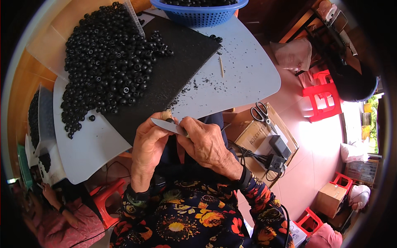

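Observation:
My left hand (149, 138) is closed at the table's near edge, pinching a small black round piece (170, 120) that is mostly hidden by fingers and blade. A tan wrap (166, 115) covers one of its fingertips. My right hand (206, 140) grips a small knife (167, 125); the handle is hidden in the fist. The silver blade points left and lies across the piece, close to my left fingers. Beyond my hands, a dark mat (178, 62) carries part of a large heap of black bead-like pieces (109, 58). Black shavings are scattered along the mat's right edge.
On the pale table (252, 74) lies a thin stick (221, 67). A blue basket (198, 14) of black pieces stands at the far edge. To my right, a cardboard box (244, 138) bears scissors (260, 112) and power adapters (280, 146). Another person's arm (56, 202) shows lower left, near a red stool (108, 200).

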`<state>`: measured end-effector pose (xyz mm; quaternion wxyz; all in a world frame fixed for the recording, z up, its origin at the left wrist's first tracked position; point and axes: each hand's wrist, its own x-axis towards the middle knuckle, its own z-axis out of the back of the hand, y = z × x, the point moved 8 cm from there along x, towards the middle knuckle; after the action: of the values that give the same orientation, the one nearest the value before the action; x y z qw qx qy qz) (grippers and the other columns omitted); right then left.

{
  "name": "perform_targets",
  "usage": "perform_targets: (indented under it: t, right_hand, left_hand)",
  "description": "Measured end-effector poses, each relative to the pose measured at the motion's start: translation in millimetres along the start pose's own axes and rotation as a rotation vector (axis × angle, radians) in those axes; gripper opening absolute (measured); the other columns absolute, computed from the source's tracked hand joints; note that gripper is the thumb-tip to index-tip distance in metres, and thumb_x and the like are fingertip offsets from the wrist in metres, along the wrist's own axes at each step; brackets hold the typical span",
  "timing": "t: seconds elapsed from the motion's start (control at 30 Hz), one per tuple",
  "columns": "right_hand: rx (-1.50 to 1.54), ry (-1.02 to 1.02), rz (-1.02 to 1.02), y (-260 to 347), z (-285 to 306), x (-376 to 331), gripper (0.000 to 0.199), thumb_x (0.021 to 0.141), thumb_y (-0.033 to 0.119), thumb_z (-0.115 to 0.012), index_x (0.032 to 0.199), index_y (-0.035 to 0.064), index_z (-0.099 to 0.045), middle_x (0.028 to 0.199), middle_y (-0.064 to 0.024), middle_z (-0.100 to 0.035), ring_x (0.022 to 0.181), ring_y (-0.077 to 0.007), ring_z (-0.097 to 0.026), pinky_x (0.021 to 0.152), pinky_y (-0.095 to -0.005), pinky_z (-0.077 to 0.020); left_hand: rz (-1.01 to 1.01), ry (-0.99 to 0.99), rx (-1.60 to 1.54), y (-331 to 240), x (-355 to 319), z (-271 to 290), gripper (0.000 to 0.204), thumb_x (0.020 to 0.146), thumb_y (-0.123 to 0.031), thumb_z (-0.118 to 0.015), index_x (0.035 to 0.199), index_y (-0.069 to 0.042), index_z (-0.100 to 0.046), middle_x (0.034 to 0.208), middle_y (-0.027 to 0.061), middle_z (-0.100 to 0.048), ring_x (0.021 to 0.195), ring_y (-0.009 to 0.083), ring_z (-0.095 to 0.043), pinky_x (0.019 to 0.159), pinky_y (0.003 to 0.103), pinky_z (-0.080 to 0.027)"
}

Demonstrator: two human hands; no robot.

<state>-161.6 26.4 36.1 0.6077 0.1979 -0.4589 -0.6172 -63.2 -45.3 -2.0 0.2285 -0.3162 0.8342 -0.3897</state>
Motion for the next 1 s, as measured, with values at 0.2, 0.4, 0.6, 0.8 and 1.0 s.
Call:
perform_targets:
  t: [0.2, 0.4, 0.6, 0.8, 1.0]
  right_hand:
    - [-0.084, 0.026, 0.0, -5.2, -3.3, -1.2, 0.026, 0.077, 0.012, -0.065, 0.096, 0.0032, -0.05, 0.077, -0.0118, -0.058, 0.061, -0.0314, -0.058, 0.049, -0.0385, -0.0455]
    - [-0.114, -0.007, -0.033, -8.6, -2.3, -1.3, 0.021, 0.08, 0.013, -0.064, 0.087, 0.0014, -0.048, 0.065, -0.0143, -0.056, 0.057, -0.0311, -0.059, 0.048, -0.0399, -0.0459]
    - [0.093, -0.06, -0.312, -22.4, -1.0, -19.7, 0.014, 0.083, 0.006, -0.057, 0.082, -0.0003, -0.044, 0.058, -0.0165, -0.054, 0.054, -0.0332, -0.059, 0.047, -0.0406, -0.0448]
    - [0.338, -0.191, -0.327, -25.0, -6.2, -29.6, 0.012, 0.086, 0.005, -0.052, 0.078, -0.0001, -0.046, 0.057, -0.0153, -0.049, 0.045, -0.027, -0.048, 0.046, -0.0309, -0.0387]
    - [0.344, -0.165, -0.284, -15.0, -3.5, -27.2, 0.012, 0.086, 0.004, -0.052, 0.078, -0.0004, -0.045, 0.058, -0.0138, -0.048, 0.046, -0.0256, -0.049, 0.047, -0.031, -0.0395]
  left_hand:
    - [0.001, 0.017, -0.002, 1.0, -0.1, -0.5, 0.025, 0.084, -0.003, -0.053, 0.107, 0.004, -0.058, 0.097, 0.0083, -0.061, 0.093, 0.016, -0.057, 0.088, 0.029, -0.042]
    - [0.014, -0.031, 0.016, -1.5, -1.8, -8.0, 0.022, 0.082, -0.003, -0.054, 0.102, 0.004, -0.059, 0.095, 0.0086, -0.06, 0.088, 0.0152, -0.055, 0.082, 0.028, -0.042]
    - [-0.063, 0.058, 0.059, -1.3, -11.7, -10.9, 0.018, 0.08, -0.005, -0.056, 0.097, 0.003, -0.059, 0.093, 0.0079, -0.056, 0.082, 0.0131, -0.05, 0.079, 0.026, -0.039]
    - [-0.072, 0.141, 0.071, -2.6, -5.5, -18.7, 0.02, 0.082, -0.004, -0.055, 0.101, 0.001, -0.058, 0.095, 0.0084, -0.056, 0.081, 0.013, -0.05, 0.084, 0.027, -0.04]
    - [-0.042, 0.116, 0.032, 0.5, -6.9, -15.0, 0.02, 0.081, -0.004, -0.055, 0.1, 0.001, -0.057, 0.097, 0.0098, -0.056, 0.081, 0.0133, -0.051, 0.081, 0.027, -0.042]
